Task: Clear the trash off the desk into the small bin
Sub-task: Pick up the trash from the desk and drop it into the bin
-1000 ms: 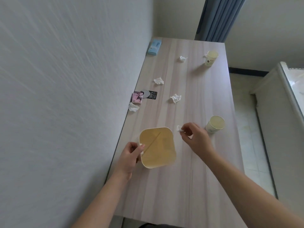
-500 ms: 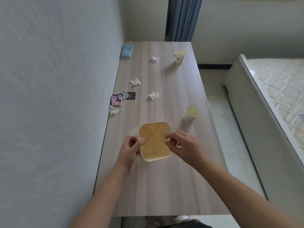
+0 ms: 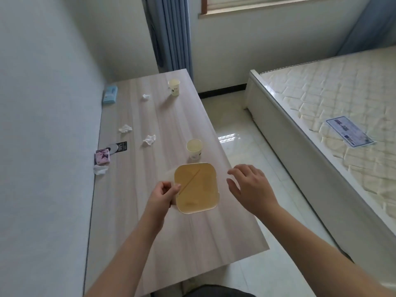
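A small square bin (image 3: 212, 168) with a yellow inside stands on the wooden desk (image 3: 192, 239). My left hand (image 3: 161, 195) grips its left rim. My right hand (image 3: 249, 187) hovers just right of the bin, fingers spread, holding nothing. A paper cup (image 3: 194, 149) stands just beyond the bin. A second paper cup (image 3: 174, 87) is near the far edge. Crumpled tissues lie at the far middle (image 3: 145, 97), left middle (image 3: 125, 128), centre (image 3: 149, 139) and by the wall edge (image 3: 100, 169).
A pink packet (image 3: 102, 157), a black card with a disc (image 3: 119, 146) and a blue tissue pack (image 3: 110, 94) lie along the desk's left side by the wall. A bed (image 3: 334, 116) stands to the right across a tiled floor.
My right hand carried a small tissue over the bin, then moved off to the bin's right with its fingers open and empty. The view swung to the right.
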A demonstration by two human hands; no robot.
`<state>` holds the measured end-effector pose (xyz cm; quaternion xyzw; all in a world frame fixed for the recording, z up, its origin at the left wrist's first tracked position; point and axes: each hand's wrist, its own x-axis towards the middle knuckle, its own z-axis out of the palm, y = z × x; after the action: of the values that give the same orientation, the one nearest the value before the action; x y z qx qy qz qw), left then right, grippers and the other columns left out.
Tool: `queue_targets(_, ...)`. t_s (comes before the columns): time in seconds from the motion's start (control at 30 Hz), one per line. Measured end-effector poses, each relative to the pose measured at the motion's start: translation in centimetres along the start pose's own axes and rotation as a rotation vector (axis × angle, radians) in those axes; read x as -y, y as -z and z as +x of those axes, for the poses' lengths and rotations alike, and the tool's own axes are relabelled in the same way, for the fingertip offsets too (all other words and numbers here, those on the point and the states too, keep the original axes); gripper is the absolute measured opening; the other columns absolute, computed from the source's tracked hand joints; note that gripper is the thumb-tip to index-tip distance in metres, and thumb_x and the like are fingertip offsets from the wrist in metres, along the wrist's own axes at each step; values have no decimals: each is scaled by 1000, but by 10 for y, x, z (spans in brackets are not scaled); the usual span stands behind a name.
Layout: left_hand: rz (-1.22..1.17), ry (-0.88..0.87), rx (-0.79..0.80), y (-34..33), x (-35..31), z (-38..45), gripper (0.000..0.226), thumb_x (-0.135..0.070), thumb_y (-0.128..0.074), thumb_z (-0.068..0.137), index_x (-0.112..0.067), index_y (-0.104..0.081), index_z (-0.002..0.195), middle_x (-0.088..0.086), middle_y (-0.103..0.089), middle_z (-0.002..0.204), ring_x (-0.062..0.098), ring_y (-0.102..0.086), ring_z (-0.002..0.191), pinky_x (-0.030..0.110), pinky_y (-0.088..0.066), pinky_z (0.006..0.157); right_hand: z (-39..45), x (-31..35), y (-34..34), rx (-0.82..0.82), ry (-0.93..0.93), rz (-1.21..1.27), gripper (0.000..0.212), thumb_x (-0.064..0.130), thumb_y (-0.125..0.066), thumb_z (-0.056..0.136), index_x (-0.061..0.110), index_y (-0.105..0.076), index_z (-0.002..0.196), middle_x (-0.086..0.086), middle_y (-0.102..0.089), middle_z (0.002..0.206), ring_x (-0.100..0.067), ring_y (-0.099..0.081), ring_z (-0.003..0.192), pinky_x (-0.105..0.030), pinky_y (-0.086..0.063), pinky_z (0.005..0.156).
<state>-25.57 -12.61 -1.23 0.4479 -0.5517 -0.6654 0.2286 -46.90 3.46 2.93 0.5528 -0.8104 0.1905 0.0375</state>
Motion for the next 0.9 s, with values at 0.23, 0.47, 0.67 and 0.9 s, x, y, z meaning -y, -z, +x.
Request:
queue_targets(0.23, 55, 65, 127, -111, -5, -21, 43, -40, -71, 72, -7, -60, 96, -13, -53, 57, 5, -46, 48, 23, -40, 51, -79, -93, 50, -51, -168, -87, 31, 29, -61, 89, 12, -65, 114, -7, -67, 113, -28, -63, 102, -42, -48, 89)
queue_targets(0.47, 120, 86, 267, -216, -7, -45, 49, -45, -75, 67, -8, -61, 95, -12, -53, 58, 9, -45, 54, 25, -41, 56, -145, -168, 82, -9, -382, -124, 45, 36, -60, 89, 13, -58, 128, -12, -61, 128, -31, -57, 117, -46, -43, 99)
queue_targets(0.67, 96, 139, 319, -277, -8, -59, 51, -45, -77, 62, -8, -61, 93, -8, -56, 59, 21, -46, 68, 42, -42, 75, -178, -218, 107, 60, -496, -135, 54, 44, -48, 94, 18, -44, 141, -11, -47, 144, -30, -42, 132, -47, -30, 110)
queue_targets(0.9, 70, 185, 332, -309, -17, -37, 46, -41, -75, 71, -5, -59, 94, -3, -51, 62, 18, -45, 62, 42, -43, 74, -160, -248, 113, 92, -550, -127, 57, 51, -37, 95, 24, -34, 146, -6, -36, 151, -26, -32, 138, -45, -23, 114)
